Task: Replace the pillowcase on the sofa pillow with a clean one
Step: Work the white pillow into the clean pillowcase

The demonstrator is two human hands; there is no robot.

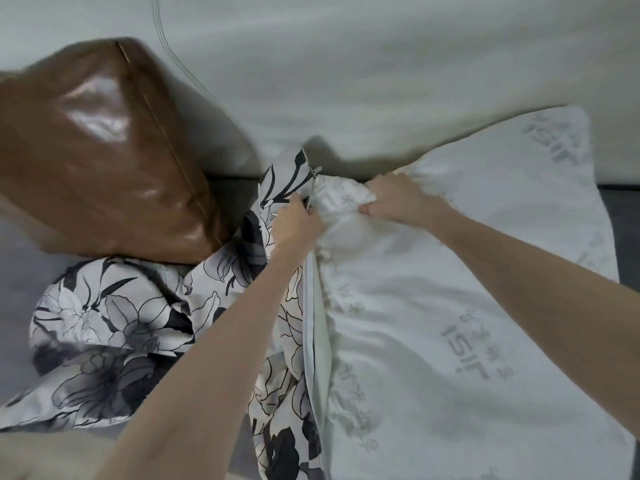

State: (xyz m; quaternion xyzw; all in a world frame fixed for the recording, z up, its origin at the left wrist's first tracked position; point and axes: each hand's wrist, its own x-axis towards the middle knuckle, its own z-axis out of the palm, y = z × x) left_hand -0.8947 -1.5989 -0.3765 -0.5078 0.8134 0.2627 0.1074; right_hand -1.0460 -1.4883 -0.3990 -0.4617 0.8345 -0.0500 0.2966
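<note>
A white pillow (467, 306) with grey printed lettering lies on the sofa, filling the right half of the view. A black-and-white floral pillowcase (114, 313) lies crumpled to its left, its open zipper edge running along the pillow's left side. My left hand (298, 221) grips the pillowcase's opening near the zipper at the pillow's far left corner. My right hand (394, 199) bunches and grips that corner of the white pillow just right of my left hand. Both forearms reach in from the bottom.
A brown leather cushion (104, 150) leans at the far left against the pale sofa back (381, 64). The grey sofa seat (20, 278) shows at the left edge. A dark strip (620, 206) shows at the right behind the pillow.
</note>
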